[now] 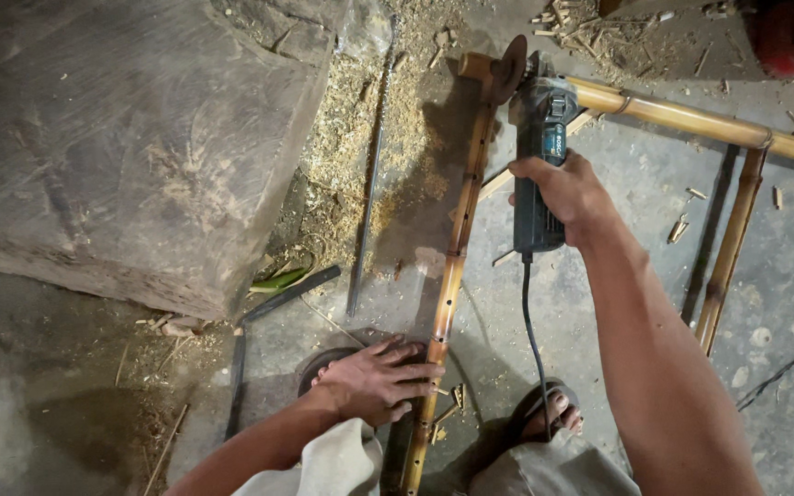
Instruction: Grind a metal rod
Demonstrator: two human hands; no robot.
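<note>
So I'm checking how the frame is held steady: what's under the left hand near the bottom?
The left hand presses flat on the long brown bamboo pole, fingertips across it. Beneath the palm a dark rounded shape shows, mostly covered, so I cannot identify it.

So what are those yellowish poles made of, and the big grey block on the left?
The poles look like bamboo: ringed nodes along a glossy, golden-brown skin. The block seems to be rough, weathered timber, going by its streaky grain and the sawdust beside it, though stone cannot be ruled out.
</note>
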